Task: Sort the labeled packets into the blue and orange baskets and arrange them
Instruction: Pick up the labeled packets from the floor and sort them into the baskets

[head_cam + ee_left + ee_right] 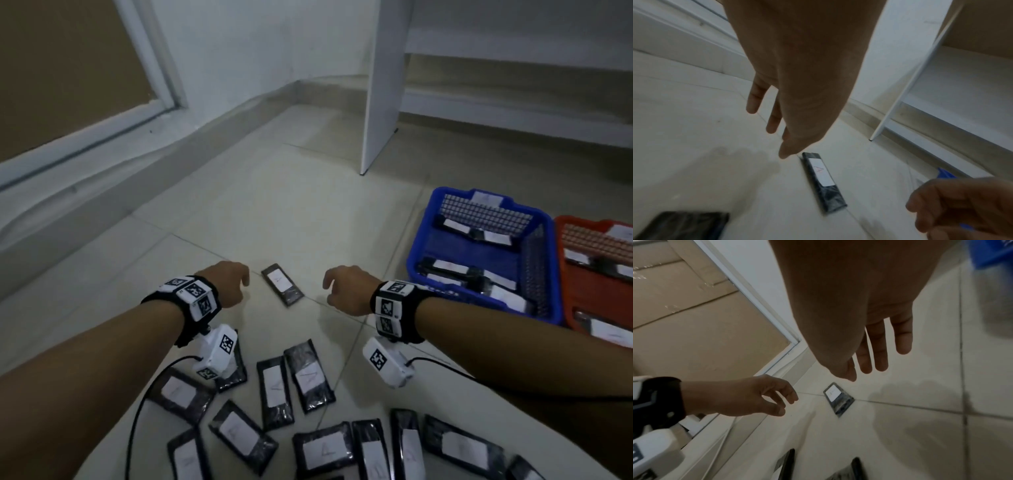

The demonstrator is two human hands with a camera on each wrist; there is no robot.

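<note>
Left hand (pixel 227 282) and right hand (pixel 349 287) empty, fingers loosely apart, either side of lone labelled packet (pixel 282 284) (flat on floor), blue basket (pixel 551 260) nearby

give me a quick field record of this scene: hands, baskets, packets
left hand: empty, fingers loosely curled, above the floor
right hand: empty, fingers relaxed
lone packet: flat on the tiled floor between the hands, label marked A, untouched
loose packets: scattered on the floor nearer the person
blue basket: right of the hands, holds packets
orange basket: beside the blue one, holds packets
</note>
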